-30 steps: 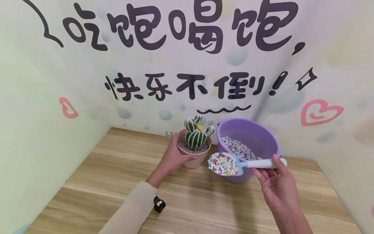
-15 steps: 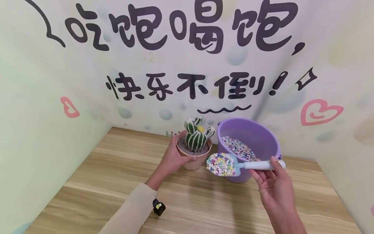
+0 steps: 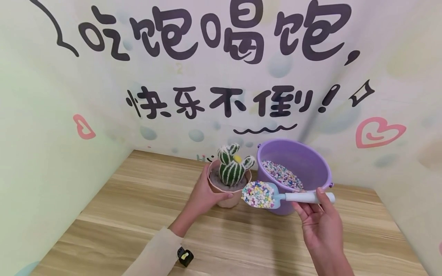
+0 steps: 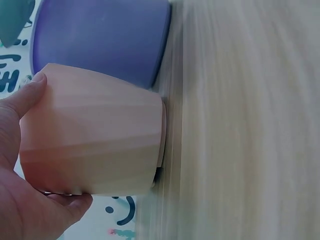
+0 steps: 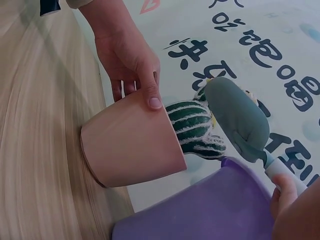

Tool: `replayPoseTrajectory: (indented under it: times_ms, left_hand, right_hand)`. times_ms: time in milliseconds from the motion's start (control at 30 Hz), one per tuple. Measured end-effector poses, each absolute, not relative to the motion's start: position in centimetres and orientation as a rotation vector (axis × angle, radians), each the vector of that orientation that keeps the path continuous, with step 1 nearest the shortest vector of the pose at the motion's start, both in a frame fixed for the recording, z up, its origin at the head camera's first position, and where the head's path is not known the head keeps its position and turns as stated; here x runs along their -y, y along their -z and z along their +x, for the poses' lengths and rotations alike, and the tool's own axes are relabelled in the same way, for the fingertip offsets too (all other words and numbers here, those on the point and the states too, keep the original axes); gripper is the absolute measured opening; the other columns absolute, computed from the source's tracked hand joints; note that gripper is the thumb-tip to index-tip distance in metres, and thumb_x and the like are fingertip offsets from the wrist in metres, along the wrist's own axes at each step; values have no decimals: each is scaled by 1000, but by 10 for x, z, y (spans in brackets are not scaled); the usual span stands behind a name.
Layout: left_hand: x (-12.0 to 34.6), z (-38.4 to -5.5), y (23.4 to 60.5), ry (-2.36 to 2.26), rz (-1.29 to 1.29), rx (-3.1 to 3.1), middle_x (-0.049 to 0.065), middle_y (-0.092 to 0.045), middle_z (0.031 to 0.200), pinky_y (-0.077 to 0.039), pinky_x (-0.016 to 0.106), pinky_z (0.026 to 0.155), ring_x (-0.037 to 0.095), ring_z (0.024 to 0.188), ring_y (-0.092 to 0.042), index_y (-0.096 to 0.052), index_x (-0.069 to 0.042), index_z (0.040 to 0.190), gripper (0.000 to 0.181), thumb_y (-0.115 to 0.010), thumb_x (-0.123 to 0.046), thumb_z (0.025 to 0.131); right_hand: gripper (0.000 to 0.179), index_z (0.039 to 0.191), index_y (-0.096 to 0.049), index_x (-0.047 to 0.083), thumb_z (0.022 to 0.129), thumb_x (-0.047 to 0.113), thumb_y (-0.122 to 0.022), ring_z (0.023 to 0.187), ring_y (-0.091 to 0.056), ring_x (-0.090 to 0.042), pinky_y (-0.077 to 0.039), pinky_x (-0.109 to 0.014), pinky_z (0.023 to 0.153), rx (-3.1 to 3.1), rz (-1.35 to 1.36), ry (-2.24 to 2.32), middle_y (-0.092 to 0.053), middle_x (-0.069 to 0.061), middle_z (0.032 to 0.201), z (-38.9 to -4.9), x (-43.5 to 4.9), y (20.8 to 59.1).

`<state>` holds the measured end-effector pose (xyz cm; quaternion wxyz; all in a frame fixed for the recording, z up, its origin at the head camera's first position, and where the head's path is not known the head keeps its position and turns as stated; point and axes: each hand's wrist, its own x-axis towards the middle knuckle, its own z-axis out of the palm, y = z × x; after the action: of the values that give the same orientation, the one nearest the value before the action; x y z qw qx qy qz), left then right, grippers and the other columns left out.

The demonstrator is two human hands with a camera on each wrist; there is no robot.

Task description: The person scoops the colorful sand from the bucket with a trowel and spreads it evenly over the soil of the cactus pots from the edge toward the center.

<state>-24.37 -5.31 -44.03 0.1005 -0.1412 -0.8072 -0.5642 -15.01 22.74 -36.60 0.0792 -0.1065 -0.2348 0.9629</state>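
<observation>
My left hand (image 3: 203, 193) grips the left side of a pink flowerpot (image 3: 230, 198), thumb across its front. In the pot, a green knitted-looking cactus (image 3: 232, 172) with white ridges and a yellow flower rises from grey filling. My right hand (image 3: 322, 228) holds the white handle of a light-blue trowel (image 3: 304, 197). A heap of colourful small pebbles (image 3: 258, 194) fills the trowel's blade, level beside the pot's right rim. In the right wrist view the underside of the blade (image 5: 235, 110) shows close by the cactus.
A purple bucket (image 3: 293, 153) stands behind the trowel, right of the pot, with more colourful pebbles (image 3: 281, 174) inside. The wooden table (image 3: 121, 214) meets a printed wall cloth (image 3: 193, 73) at the back. A black strap device (image 3: 185, 257) is at my left wrist.
My left hand has drawn the flowerpot slightly toward me. My right hand has moved a little to the left, bringing the loaded trowel closer to the pot.
</observation>
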Motion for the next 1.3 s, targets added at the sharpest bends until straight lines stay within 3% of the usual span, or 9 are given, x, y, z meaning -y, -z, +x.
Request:
replayPoseTrajectory:
  times_ms: [133,300,533,967,1300]
  left_hand:
    - [51,-235,440,1667,-380,2397,1,-36,135,-35,43,94,18,120,-36,-23,-30,140,105,-86,-37,57]
    - [48,-225,441,1634,-389,2362,-1,-37,135,-34,44,95,18,121,-36,-24,-24,142,107,-86,-39,55]
    - [42,-212,442,1535,-267,2397,-1,-37,136,-36,44,92,18,120,-38,-19,-36,140,111,-84,-50,51]
    - [28,-189,440,1548,12,2442,7,-31,139,-35,48,94,26,121,-36,-13,-22,144,123,-83,-54,48]
    - [14,-180,439,1495,114,2381,7,-31,138,-35,44,94,24,120,-37,-11,-22,145,125,-80,-61,47]
  right_hand:
    - [36,119,-40,9,88,12,-59,95,-58,-35,-42,-46,84,717,-318,-2863,-57,-20,94,-149,-225,367]
    - [37,119,-40,7,88,12,-60,96,-57,-36,-42,-46,84,748,-308,-2834,-57,-21,94,-148,-222,368]
    - [34,117,-44,3,88,12,-60,95,-58,-36,-43,-46,82,784,-314,-2788,-58,-22,91,-148,-218,369]
    - [34,115,-49,0,87,14,-62,90,-60,-36,-49,-43,73,864,-317,-2703,-62,-22,88,-148,-215,372]
    - [30,109,-53,-2,85,13,-64,90,-60,-35,-49,-44,71,877,-350,-2651,-64,-22,87,-149,-212,372]
